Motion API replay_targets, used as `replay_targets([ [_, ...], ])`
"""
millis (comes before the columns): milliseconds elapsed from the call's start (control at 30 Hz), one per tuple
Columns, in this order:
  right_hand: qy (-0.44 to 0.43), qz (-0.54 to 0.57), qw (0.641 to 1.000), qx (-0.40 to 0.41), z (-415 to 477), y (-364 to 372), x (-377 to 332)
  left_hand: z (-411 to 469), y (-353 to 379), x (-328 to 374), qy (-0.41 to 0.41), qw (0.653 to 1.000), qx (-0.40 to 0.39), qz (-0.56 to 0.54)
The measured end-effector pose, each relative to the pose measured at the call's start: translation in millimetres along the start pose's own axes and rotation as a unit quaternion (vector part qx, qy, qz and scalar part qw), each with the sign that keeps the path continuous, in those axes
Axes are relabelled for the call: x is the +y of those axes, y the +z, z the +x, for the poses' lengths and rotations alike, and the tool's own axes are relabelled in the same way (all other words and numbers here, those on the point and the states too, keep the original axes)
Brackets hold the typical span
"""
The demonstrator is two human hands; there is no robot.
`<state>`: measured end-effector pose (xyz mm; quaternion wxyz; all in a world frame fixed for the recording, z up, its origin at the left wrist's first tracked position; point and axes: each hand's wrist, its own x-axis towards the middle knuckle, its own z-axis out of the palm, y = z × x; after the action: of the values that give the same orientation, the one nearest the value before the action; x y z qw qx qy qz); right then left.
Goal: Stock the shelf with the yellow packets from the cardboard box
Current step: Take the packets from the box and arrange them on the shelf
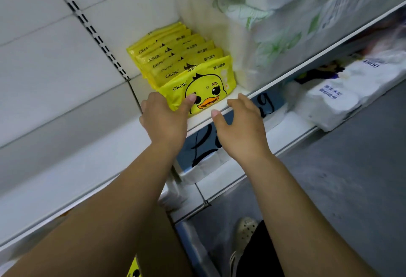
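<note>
A row of several yellow packets point(175, 56) with a duck face stands on edge at the left end of the white shelf point(285, 76). My left hand point(164, 118) holds the left end of the front yellow packet point(208, 87), thumb on its face and fingers going round its edge. My right hand point(239, 122) hovers at the shelf's front lip just right of that packet, fingers relaxed and holding nothing. Part of another yellow packet point(134, 270) shows at the bottom edge. The cardboard box is out of view.
Big white tissue packs point(219, 34) stand right beside the yellow row. The shelf below holds blue-and-white packs point(206, 144) and white tissue packs point(334, 100). A slotted upright point(87, 26) runs up the back panel at left. My shoe point(246, 232) is on the grey floor.
</note>
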<state>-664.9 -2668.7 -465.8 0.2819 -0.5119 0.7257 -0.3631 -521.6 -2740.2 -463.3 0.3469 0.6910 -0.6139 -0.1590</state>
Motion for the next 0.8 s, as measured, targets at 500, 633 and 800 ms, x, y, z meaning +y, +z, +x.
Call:
replay_targets([
  [500, -0.008, -0.06, 0.998, -0.022, -10, 9, -1, -3, -23, -7, 0.0, 1.0, 0.016, 0.027],
  [633, -0.028, -0.054, 0.998, -0.008, -33, 12, -17, -26, -57, -25, -0.001, 1.0, -0.004, -0.02],
  [800, -0.095, -0.033, 0.994, -0.049, -81, 30, -41, -72, -119, -59, -0.009, 0.999, -0.028, 0.012],
])
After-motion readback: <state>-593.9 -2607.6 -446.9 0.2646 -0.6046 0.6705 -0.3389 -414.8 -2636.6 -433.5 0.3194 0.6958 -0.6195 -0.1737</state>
